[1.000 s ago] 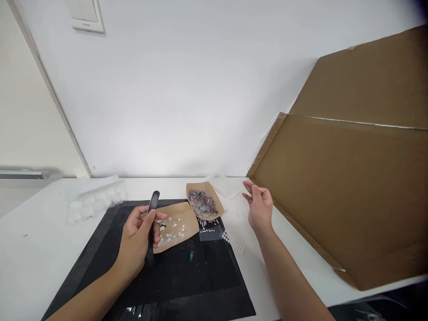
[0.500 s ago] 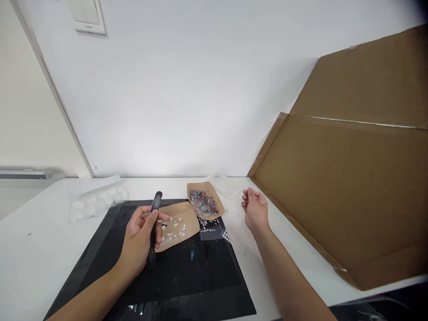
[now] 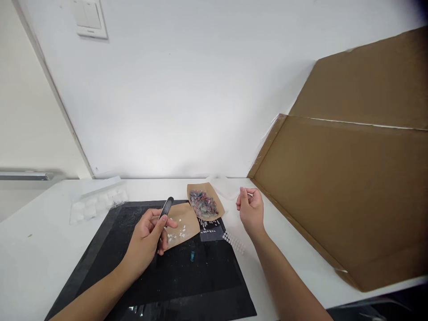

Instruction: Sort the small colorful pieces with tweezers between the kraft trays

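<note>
My left hand (image 3: 147, 236) grips a black nail file (image 3: 167, 206) between thumb and fingers, its rounded end pointing up. Behind that hand, partly hidden by it, a brown paper tray (image 3: 187, 218) holds small white bits. My right hand (image 3: 251, 209) is raised at the right of the mat, thumb pressed to curled fingers; whatever is in the pinch, if anything, is too small to make out. A small teal piece (image 3: 192, 256) lies on the black mat (image 3: 207, 285). Beside the right wrist is a sheet of round whitish dots (image 3: 234, 242).
A second brown paper tray (image 3: 219, 203) holds a heap of pink, grey and teal pieces. Below it lies a dark card with white strips (image 3: 211, 234). A clear plastic case (image 3: 96, 205) sits at the left. Cardboard panels (image 3: 344, 178) stand along the right.
My left hand has shifted right, and the nail file leans more to the right. My right hand has moved slightly left, its fingers curled closer together.
</note>
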`<action>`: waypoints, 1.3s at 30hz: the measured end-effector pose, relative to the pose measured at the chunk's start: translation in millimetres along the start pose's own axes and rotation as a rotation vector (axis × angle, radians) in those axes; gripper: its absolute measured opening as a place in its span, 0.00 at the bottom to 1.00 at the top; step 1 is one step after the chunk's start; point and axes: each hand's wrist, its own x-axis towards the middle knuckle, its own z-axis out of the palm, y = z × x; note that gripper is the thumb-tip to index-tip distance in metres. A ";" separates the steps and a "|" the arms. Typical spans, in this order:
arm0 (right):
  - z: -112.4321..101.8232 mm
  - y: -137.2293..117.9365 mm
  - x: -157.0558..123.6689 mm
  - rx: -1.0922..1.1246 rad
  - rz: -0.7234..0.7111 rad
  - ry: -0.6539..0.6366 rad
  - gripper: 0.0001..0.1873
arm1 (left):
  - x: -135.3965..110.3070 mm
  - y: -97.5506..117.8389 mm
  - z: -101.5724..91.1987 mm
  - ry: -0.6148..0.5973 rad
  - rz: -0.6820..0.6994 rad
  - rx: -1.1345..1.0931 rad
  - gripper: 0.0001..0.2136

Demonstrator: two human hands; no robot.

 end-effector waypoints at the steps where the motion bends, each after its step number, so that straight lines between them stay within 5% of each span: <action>1: 0.6 -0.8 -1.0 -0.010 -0.010 -0.024 0.25 | -0.1 0.3 -0.2 -0.011 -0.001 0.010 0.16; 9: 22.4 -0.3 -33.8 -0.109 -0.129 -0.238 0.18 | -1.8 -0.7 0.9 -0.060 -0.030 0.074 0.18; 14: 44.6 -5.7 -69.4 -0.281 -0.447 -0.417 0.08 | -2.0 -1.1 2.5 -0.076 -0.063 0.086 0.18; 18: 54.3 -6.4 -85.0 -0.304 -0.551 -0.464 0.06 | -2.6 -3.0 2.2 -0.084 -0.069 0.104 0.19; 39: 48.2 1.2 -76.8 -0.209 -0.277 -0.536 0.07 | -5.9 -3.6 3.3 -0.114 -0.086 0.162 0.19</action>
